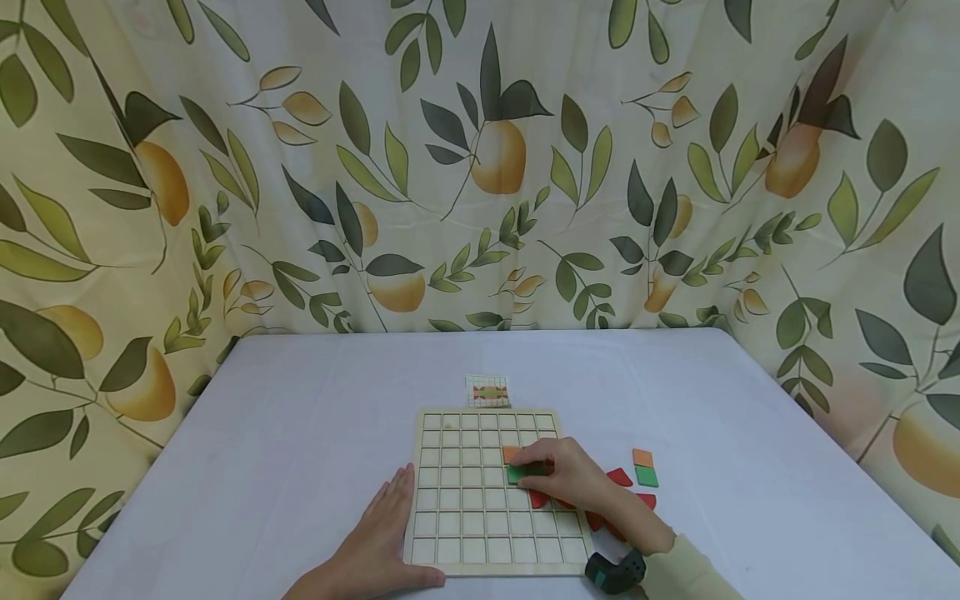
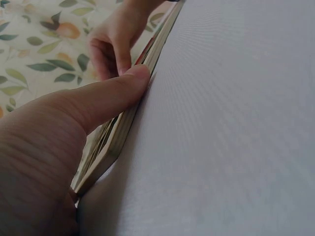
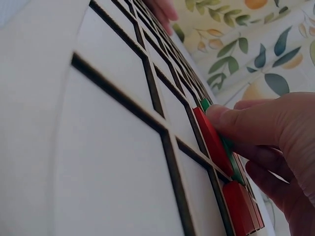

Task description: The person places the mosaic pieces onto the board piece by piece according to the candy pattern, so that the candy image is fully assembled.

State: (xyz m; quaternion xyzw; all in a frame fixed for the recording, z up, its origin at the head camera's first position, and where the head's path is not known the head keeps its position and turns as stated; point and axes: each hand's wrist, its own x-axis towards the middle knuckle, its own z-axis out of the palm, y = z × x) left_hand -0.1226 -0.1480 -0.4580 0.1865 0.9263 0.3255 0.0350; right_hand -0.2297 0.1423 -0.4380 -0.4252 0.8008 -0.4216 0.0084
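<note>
A pale wooden grid board (image 1: 461, 500) lies on the white table. My left hand (image 1: 375, 533) holds it steady, straight fingers along the left edge and thumb at the front edge; the left wrist view shows the thumb (image 2: 113, 96) against the board's side. Over the right half, my right hand (image 1: 566, 475) pinches a green tile (image 1: 515, 475) between thumb and fingers, low at the grid. Just behind the green tile sits an orange tile (image 1: 510, 454). Red tiles (image 3: 212, 142) occupy cells beside it, partly covered by the hand in the head view.
Right of the board lie a loose orange tile (image 1: 642, 457), a green tile (image 1: 647, 476) and several red pieces (image 1: 619, 477), some behind the right forearm. A small pattern card (image 1: 488, 382) touches the board's far edge. A leaf-and-fruit curtain (image 1: 480, 250) hangs behind the table.
</note>
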